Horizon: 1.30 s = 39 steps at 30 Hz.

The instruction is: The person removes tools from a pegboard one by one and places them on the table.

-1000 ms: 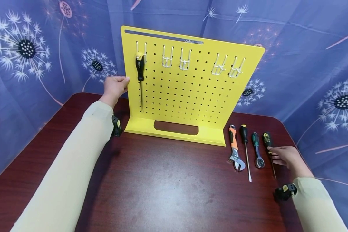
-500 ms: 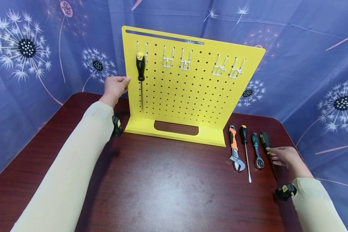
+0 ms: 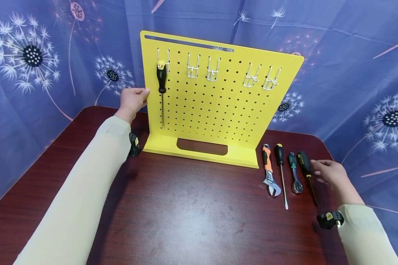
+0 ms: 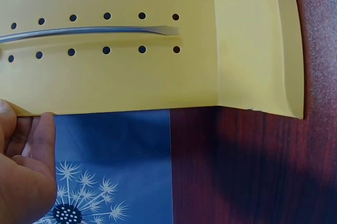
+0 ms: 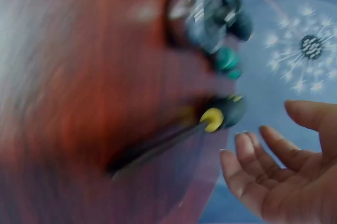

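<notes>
At the left edge of the yellow pegboard [image 3: 199,106], my left hand [image 3: 131,101] pinches the board between thumb and fingers. A black and yellow screwdriver [image 3: 161,77] hangs tip down from a white hook near that edge. The left wrist view shows its flat blade [image 4: 105,30]. My right hand [image 3: 330,172] is beside another screwdriver [image 3: 304,163] on the table. In the right wrist view, loosely spread fingers stand apart from its black handle [image 5: 231,111], and that view is blurred. To its left lie a green-handled ratchet wrench [image 3: 294,173], a slotted screwdriver [image 3: 281,165] and an orange-handled adjustable wrench [image 3: 268,171].
Several white wire hooks [image 3: 192,68] are fixed along the upper pegboard. Its base stands on a dark red wooden table [image 3: 192,206]. A blue dandelion-print curtain [image 3: 86,22] surrounds the table's back and sides.
My right hand has let go of the rightmost screwdriver and drawn off to the right. That screwdriver's handle has shifted slightly left. The left hand keeps its hold on the pegboard.
</notes>
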Each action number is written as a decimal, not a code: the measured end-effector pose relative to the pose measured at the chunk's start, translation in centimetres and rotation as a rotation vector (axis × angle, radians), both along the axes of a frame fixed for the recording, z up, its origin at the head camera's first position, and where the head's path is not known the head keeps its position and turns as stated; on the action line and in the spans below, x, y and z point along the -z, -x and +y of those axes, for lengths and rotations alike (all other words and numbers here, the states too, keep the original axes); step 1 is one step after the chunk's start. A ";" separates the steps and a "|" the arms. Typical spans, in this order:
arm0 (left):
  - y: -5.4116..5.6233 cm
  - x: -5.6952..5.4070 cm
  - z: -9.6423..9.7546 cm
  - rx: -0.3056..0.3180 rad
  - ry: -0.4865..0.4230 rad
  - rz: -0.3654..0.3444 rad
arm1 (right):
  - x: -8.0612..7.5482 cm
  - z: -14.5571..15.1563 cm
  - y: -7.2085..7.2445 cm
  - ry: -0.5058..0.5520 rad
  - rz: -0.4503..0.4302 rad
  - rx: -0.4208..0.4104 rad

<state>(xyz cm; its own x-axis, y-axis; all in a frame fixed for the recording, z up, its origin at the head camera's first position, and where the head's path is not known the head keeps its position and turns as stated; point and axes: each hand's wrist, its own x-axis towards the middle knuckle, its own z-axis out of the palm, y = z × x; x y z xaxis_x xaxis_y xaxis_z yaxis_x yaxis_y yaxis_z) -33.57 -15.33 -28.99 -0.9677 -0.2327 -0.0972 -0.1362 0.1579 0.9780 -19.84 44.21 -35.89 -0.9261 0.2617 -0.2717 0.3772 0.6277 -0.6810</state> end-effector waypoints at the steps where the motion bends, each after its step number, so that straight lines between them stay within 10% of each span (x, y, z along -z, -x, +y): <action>1: 0.0 0.0 0.0 0.000 0.002 -0.002 | -0.1 -0.4 0.0 -0.015 0.037 -0.001; 12: -0.1 -0.1 0.2 -0.001 0.020 -0.002 | -2.6 -8.5 1.0 0.032 0.316 -0.129; 18: -0.3 -0.1 0.2 -0.001 0.030 0.004 | -4.3 -14.6 1.6 0.250 0.329 -0.290; 24: 0.0 0.0 0.2 0.001 0.030 0.002 | -4.3 -19.0 2.8 0.486 0.361 -0.268; 39: 0.4 0.3 -0.1 -0.006 0.028 -0.007 | -6.3 -25.3 5.6 0.539 0.411 -0.354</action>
<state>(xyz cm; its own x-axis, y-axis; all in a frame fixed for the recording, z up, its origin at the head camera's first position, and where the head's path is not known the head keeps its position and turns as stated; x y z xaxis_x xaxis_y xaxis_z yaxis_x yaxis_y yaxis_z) -33.95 -15.43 -29.25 -0.9655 -0.2415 -0.0969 -0.1436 0.1841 0.9724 -25.40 18.88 -29.55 -0.9843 -0.1406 0.1070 -0.1346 0.2048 -0.9695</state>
